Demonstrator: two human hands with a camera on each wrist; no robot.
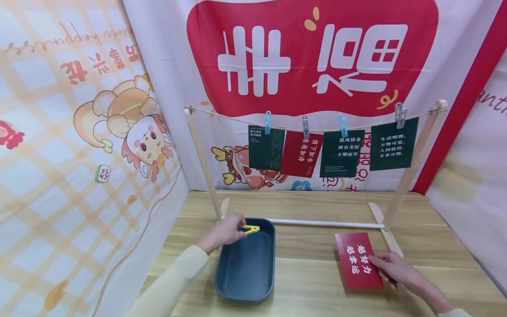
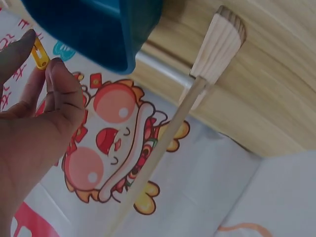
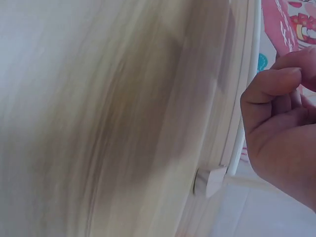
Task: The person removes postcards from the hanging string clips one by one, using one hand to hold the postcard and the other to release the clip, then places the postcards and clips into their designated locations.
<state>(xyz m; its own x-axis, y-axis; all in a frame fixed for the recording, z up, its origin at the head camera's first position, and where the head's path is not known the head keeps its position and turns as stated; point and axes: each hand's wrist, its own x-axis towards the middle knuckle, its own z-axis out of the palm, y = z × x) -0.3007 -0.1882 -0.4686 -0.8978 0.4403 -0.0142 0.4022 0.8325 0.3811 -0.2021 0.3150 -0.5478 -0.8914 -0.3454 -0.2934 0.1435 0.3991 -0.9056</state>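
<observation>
Two hands are at work over a wooden table point(image 1: 309, 268). The left hand point(image 1: 226, 230) is above the far left part of a dark blue tray point(image 1: 244, 273), and its thumb and finger pinch a small yellow clip point(image 1: 251, 229). The yellow clip sticks out to the right, over the far end of the tray. The right hand point(image 1: 398, 269) pinches a red card point(image 1: 354, 259) by its right edge, with the thumb on top and other fingers tucked under. The red card has white writing on it and is well to the right of the tray. I cannot tell if it touches the table. Behind the hands stands a wooden frame with a left post point(image 1: 203, 165), a right post point(image 1: 412, 171) and a white rod point(image 1: 325, 223) low down between them. A thin string point(image 1: 233, 118) goes from the top of one post to the other and dips a little. Four cards hang on it in a row. From the left they are a dark green card point(image 1: 261, 152), a red one, then two more green ones. A blue clip point(image 1: 267, 122) holds the first, a gray clip the second, another blue the third and another gray the last. A big cloth point(image 1: 158, 57) with pictures hangs behind.
</observation>
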